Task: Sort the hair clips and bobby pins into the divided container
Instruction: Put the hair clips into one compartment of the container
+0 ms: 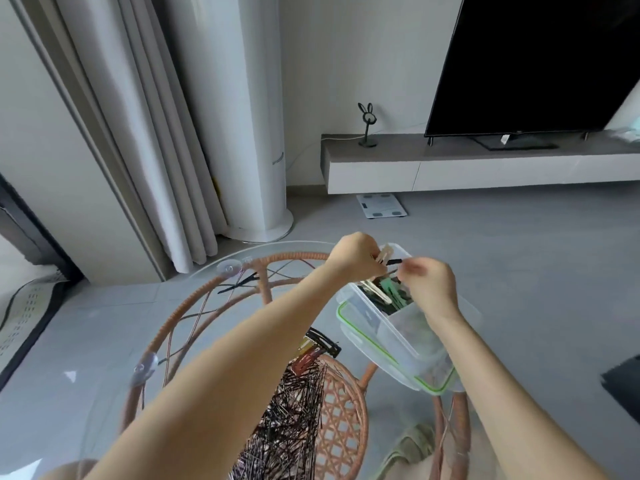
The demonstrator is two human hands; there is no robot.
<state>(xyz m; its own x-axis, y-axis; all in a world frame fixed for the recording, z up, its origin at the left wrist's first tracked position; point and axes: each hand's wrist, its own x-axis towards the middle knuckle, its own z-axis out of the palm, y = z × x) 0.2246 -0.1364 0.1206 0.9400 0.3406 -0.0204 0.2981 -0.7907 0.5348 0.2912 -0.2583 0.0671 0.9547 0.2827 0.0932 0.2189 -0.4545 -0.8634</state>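
Observation:
A clear divided container with a green seal sits on the right of the round glass table. Its far compartment holds beige, green and black hair clips. My left hand grips a bunch of beige and black clips above the container's far end. My right hand is blurred beside it, fingers curled at the dark tips of that bunch. A big heap of black bobby pins lies on the glass in front of me, with a few brown and black snap clips at its far edge.
Two black pins lie at the far side of the table. The rattan frame shows through the glass. Beyond are curtains, a white column unit, a low TV bench and a scale on the floor.

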